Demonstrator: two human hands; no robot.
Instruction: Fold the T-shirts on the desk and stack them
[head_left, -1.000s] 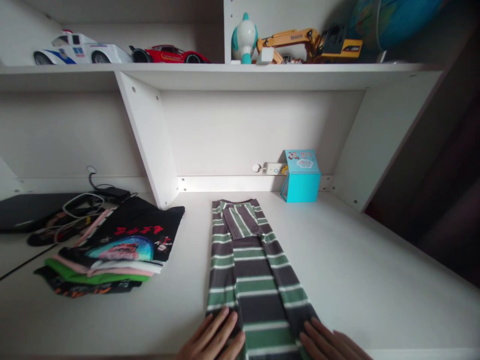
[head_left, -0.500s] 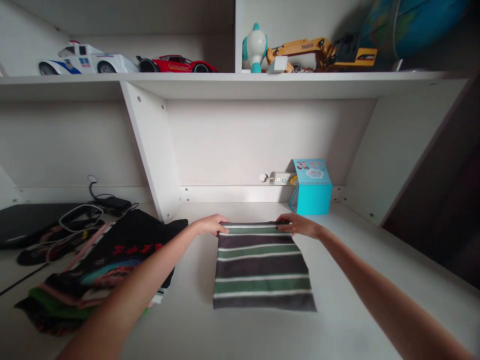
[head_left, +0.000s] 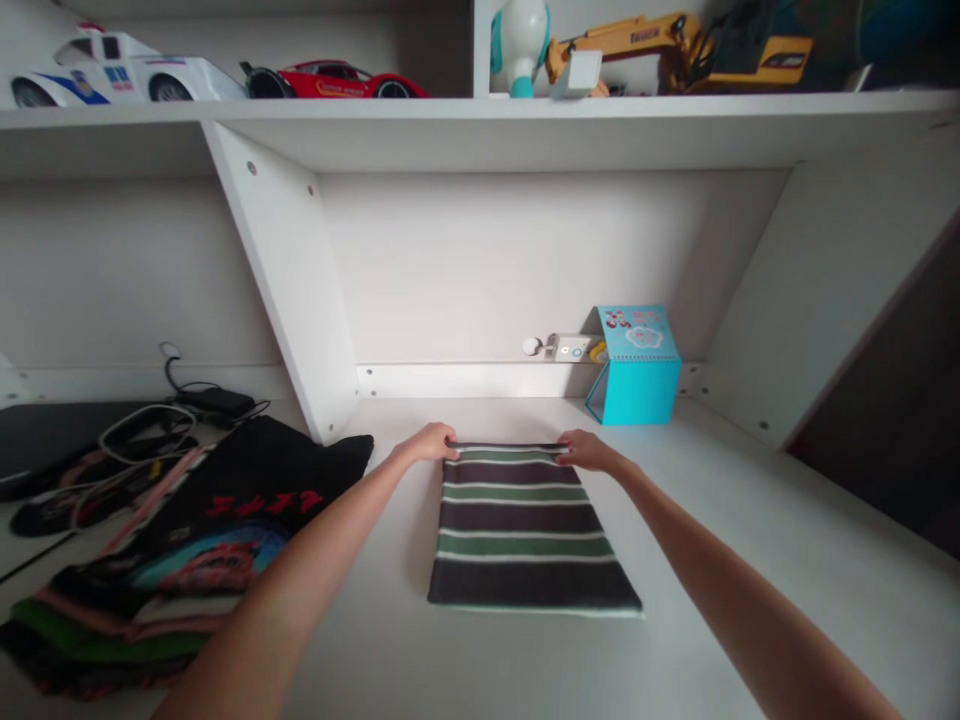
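Observation:
A folded striped cloth (head_left: pixel 525 520), dark grey with green and white bands, lies on the white desk in front of me. It looks like a folded garment, though its exact kind does not show. My left hand (head_left: pixel 433 443) pinches its far left corner, thumb on top. At the far right corner, my right hand (head_left: pixel 589 450) grips the cloth in the same way. The fingers beneath the fabric are hidden. To the left lies a stack of folded clothes, a black printed T-shirt (head_left: pixel 262 480) on top; my left forearm covers part of it.
A blue desk calendar (head_left: pixel 640 390) stands at the back right beside a power strip (head_left: pixel 574 348). Cables (head_left: pixel 150 430) and a black adapter (head_left: pixel 217 400) lie at the left. A shelf (head_left: pixel 525 112) overhead carries a red toy car (head_left: pixel 341 80) and a toy excavator (head_left: pixel 675 50).
The cloth's near edge has come down and the cloth now lies flatter on the desk. Both hands still hold its far corners. The camera view has shifted downward and closer.

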